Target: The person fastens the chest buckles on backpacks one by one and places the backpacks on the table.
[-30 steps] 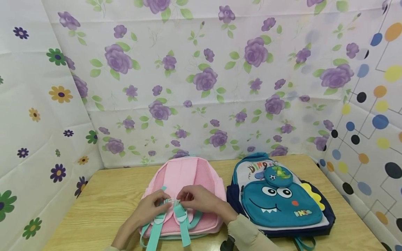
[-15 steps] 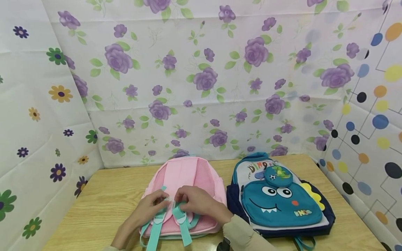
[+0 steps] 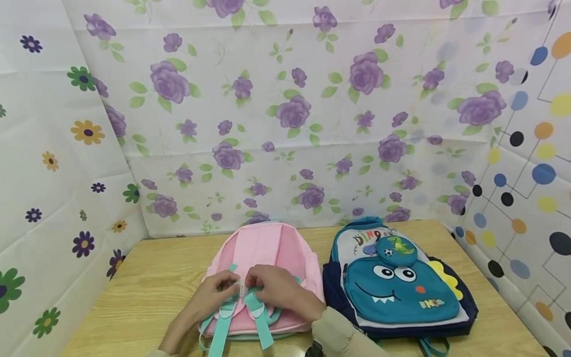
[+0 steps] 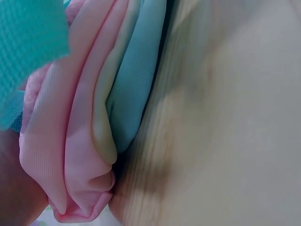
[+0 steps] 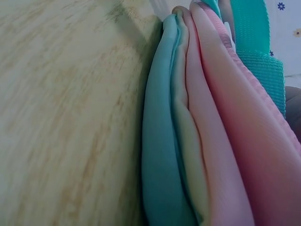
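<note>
A pink backpack (image 3: 260,243) lies on the table with its padded back and turquoise straps facing up. Over its lower middle, both hands meet at a small whitish buckle (image 3: 242,287). My left hand (image 3: 213,296) pinches the buckle's left side between thumb and fingers. From the other side, my right hand (image 3: 277,286) pinches at its right edge, above a turquoise strap (image 3: 258,310). The fingertips partly hide the buckle. In the left wrist view, the bag's pink side (image 4: 87,122) shows; the right wrist view has its turquoise front layer (image 5: 162,136) against the table.
A teal and navy dinosaur backpack (image 3: 397,292) lies face up just right of the pink one, close to the right sleeve (image 3: 345,332). Beneath both is a wooden table (image 3: 134,287). A flowered cloth (image 3: 267,119) hangs behind, with patterned cloths on both sides.
My right hand has shifted slightly left, closer to the left fingers. The whitish buckle has turned from lying across to standing more upright. Both backpacks stay in place.
</note>
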A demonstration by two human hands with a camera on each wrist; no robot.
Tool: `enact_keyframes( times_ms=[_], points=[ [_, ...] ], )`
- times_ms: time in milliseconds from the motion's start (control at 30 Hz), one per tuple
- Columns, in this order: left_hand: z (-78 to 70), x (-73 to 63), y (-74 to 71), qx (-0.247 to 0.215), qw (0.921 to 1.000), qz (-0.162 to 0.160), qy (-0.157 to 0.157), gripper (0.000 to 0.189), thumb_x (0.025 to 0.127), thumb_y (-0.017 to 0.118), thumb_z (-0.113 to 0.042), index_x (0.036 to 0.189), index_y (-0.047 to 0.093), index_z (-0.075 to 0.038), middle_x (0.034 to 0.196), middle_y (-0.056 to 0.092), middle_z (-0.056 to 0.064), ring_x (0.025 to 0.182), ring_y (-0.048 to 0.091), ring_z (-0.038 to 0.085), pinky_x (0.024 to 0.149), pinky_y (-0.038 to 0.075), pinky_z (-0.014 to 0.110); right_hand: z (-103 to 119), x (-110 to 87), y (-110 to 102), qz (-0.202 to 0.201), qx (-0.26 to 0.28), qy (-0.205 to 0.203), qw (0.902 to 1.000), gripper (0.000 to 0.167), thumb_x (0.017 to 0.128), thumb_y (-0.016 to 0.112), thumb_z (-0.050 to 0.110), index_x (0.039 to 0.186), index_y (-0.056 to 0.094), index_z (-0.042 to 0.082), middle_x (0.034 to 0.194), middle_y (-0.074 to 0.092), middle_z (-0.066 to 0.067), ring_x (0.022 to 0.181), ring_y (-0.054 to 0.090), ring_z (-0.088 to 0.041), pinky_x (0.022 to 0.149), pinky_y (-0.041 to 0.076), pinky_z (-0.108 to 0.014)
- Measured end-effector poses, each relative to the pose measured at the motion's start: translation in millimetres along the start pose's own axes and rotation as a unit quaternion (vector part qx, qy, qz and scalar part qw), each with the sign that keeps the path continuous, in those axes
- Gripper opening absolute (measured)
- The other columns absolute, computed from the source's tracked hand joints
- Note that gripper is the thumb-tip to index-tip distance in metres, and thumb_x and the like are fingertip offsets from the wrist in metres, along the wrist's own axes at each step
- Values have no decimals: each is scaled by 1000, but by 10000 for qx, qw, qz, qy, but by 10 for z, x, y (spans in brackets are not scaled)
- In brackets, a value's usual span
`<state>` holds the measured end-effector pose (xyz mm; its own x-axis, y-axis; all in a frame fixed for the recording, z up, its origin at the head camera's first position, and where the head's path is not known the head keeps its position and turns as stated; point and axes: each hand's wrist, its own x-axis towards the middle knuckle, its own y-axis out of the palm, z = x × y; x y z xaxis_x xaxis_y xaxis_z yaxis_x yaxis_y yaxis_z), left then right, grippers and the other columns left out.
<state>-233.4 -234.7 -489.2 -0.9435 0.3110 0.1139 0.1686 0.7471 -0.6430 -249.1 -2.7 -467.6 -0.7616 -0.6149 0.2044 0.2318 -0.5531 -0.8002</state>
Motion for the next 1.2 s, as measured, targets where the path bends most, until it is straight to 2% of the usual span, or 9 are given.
enact_keyframes(
  times_ms=[267, 467, 600, 767, 867, 1000, 1200],
  points=[
    [1, 9, 0, -31, 10000, 10, -89, 13, 95, 65, -40, 103, 68, -31, 82, 59, -7, 72, 51, 7, 66, 43, 23, 9, 21, -5, -48, -207, -118, 9997, 28, 77, 73, 5, 96, 67, 24, 92, 65, 14, 79, 54, 0, 72, 45, -18],
    [-7, 32, -5, -110, 9999, 24, -11, 13, 96, 64, -41, 104, 68, -32, 83, 61, -7, 73, 52, 8, 68, 43, 23, 1, 18, -65, -86, 65, -145, 9998, 23, 79, 77, 13, 95, 64, 23, 88, 64, 12, 76, 54, 0, 69, 45, -18],
    [-12, 22, -23, -62, 9998, 84, 145, 15, 98, 61, -39, 108, 68, -30, 88, 65, -8, 76, 54, 7, 70, 45, 23, 14, 5, -110, -32, 186, -229, 9996, 21, 83, 78, 20, 96, 62, 22, 85, 62, 11, 73, 52, 0, 67, 44, -17],
    [-25, 5, -83, 281, 9978, -24, 601, 14, 100, 59, -33, 109, 69, -29, 84, 62, -11, 74, 53, 5, 67, 45, 22, 46, -19, -173, -18, 155, -400, 9991, 20, 87, 75, 23, 99, 59, 24, 79, 60, 6, 67, 49, 1, 62, 41, -16],
    [-61, 7, -126, 532, 9936, -151, 983, 12, 100, 60, -29, 109, 69, -29, 81, 58, -14, 73, 53, 2, 66, 45, 21, 63, -22, -216, -91, 111, -507, 9986, 19, 88, 74, 24, 98, 58, 24, 80, 61, 5, 68, 49, 2, 62, 41, -15],
    [-125, 9, -188, 969, 9838, -294, 1479, 16, 100, 61, -25, 113, 69, -25, 83, 55, -18, 72, 51, -1, 65, 45, 20, 83, -18, -285, -102, 201, -547, 9982, 16, 91, 72, 24, 101, 60, 24, 88, 65, 7, 74, 53, 1, 67, 44, -14],
    [-213, -15, -273, 1789, 9620, -492, 2004, 20, 99, 62, -22, 118, 69, -21, 90, 52, -19, 74, 48, -3, 67, 44, 18, 116, -11, -369, 59, 97, -488, 9987, 16, 96, 67, 24, 112, 64, 20, 99, 67, 9, 80, 57, 2, 74, 47, -15]
  ],
)
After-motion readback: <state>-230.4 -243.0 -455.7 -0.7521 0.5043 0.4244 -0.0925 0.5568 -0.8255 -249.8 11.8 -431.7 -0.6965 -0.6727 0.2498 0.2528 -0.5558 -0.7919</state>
